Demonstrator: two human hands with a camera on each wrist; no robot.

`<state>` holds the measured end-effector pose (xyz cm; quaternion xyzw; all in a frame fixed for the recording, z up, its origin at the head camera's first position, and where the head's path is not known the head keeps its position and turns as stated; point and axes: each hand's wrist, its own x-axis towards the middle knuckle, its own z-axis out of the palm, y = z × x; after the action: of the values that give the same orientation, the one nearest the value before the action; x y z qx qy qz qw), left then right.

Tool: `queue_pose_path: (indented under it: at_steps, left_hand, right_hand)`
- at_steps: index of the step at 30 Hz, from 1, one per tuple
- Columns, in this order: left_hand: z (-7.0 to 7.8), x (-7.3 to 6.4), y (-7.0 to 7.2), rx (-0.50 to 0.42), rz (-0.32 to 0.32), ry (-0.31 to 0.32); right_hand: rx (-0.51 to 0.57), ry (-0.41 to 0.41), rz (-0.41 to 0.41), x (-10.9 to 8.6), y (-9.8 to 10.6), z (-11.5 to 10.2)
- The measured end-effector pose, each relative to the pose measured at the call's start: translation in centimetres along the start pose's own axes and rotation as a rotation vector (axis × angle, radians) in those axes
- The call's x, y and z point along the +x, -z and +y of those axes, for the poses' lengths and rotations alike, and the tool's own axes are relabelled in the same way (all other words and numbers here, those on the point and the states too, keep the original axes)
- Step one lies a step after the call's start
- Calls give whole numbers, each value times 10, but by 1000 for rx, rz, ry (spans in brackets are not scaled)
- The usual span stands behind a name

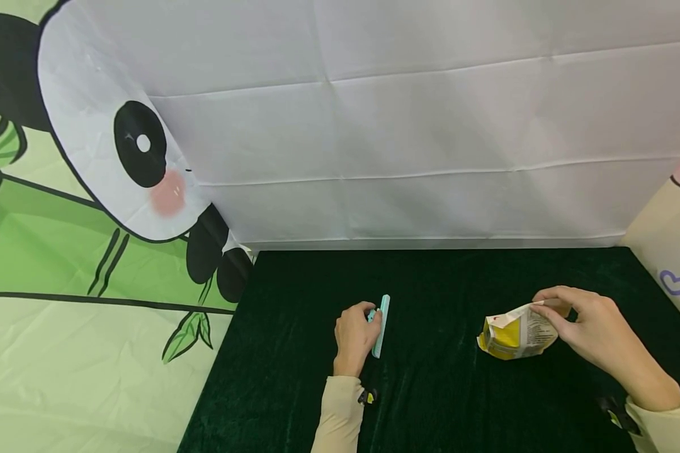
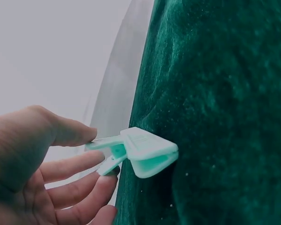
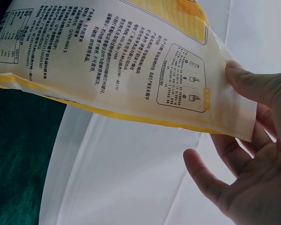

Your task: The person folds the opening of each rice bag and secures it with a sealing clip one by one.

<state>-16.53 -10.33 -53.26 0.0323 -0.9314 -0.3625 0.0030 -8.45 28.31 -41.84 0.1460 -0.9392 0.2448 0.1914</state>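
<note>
My left hand (image 1: 354, 336) pinches the handles of a mint-green bag clip (image 2: 150, 149) between thumb and fingers. In the left wrist view the clip's long jaw points away from the hand, over the dark green cloth. On the right, my right hand (image 1: 592, 324) pinches the top corner of a yellow and white food packet (image 1: 512, 333). The packet (image 3: 107, 61) carries dense printed text, a barcode and a small panel of pictures in the right wrist view. Thumb and fingers grip its white end, with the rest of it hanging toward the left.
A dark green velvety cloth (image 1: 425, 402) covers the table. Behind it hangs a creased white sheet (image 1: 419, 138). To the left is a printed backdrop with a panda face (image 1: 90, 126), and at the right edge a pale panel bears a purple heart (image 1: 674, 283).
</note>
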Motion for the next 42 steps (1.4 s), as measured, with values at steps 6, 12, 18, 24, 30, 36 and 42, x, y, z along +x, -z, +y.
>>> queue_pose_path:
  at_steps: [6, 12, 18, 24, 30, 36, 42]
  left_hand:
    - [0, 0, -3, -15, -28, 16]
    - [-3, -1, -4, -41, -40, 29]
    - [-3, -1, -2, -57, -34, 44]
    - [-1, -2, -1, -60, -41, 48]
    - [2, -2, 1, -65, -50, 40]
    - [6, -3, 5, -65, -54, 26]
    - [9, -5, 7, -54, -39, -15]
  right_hand:
    - [-1, 3, 2, -1, -1, 0]
    - [-1, 8, 4, -1, 0, 0]
    - [-3, 15, 10, -1, 0, 0]
    - [-6, 13, 7, -1, 0, 0]
    - [-6, 9, 2, 0, 0, 0]
    - [-6, 4, -4, 1, 0, -2]
    - [-4, -1, -12, 1, 0, -2]
